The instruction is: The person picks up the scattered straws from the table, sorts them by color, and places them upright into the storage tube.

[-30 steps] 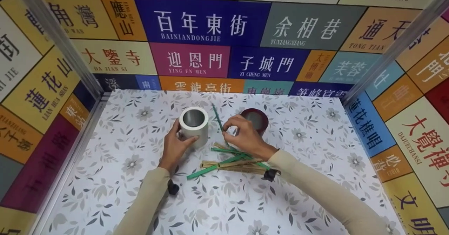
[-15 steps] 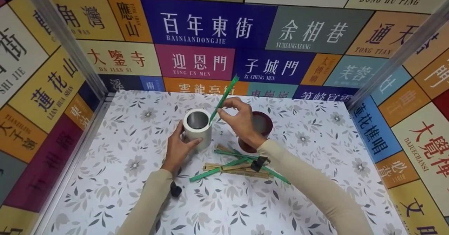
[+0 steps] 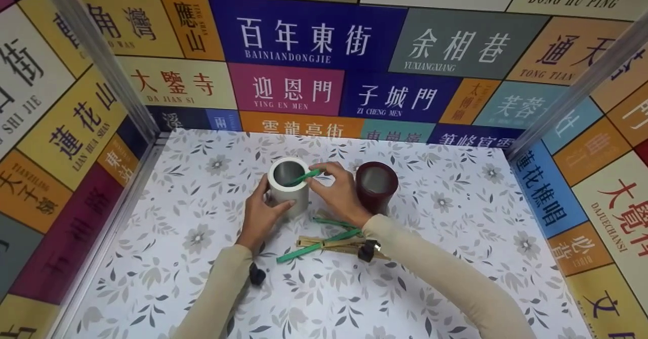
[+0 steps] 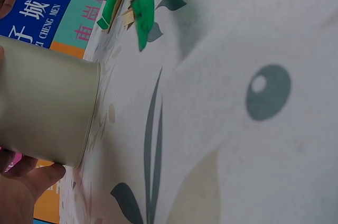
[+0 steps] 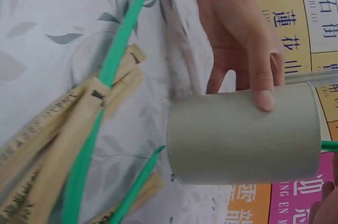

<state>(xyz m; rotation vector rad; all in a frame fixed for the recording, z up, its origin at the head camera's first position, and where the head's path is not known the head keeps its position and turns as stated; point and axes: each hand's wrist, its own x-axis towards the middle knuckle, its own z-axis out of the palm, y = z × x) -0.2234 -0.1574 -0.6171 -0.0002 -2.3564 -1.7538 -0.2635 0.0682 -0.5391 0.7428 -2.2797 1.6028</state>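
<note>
A pale grey cylindrical cup [image 3: 297, 201] with a thick white rim stands upright on the table. My left hand [image 3: 257, 220] holds it from the left, thumb on the near side; the right wrist view shows the cup [image 5: 244, 142] from the side with that thumb on its wall. Over the rim, my right hand [image 3: 336, 189] pinches a slim green stick [image 3: 313, 173] by its upper end. The stick slants into the mouth of the cup; its lower tip is hidden inside. Several green sticks [image 3: 298, 253] and tan printed paper sleeves [image 5: 58, 166] lie crossed below the right hand.
A dark red cup [image 3: 377, 189] stands just right of the right hand. The table [image 3: 197, 288] has a white leaf-and-flower cover. Printed panels [image 3: 298, 30] wall it in at the back and both sides, with clear posts [image 3: 109, 60] at the corners.
The right hand has lifted the green stick from near the pile, moved it left and lowered its end into the pale cup. The left hand keeps its hold on the cup.
</note>
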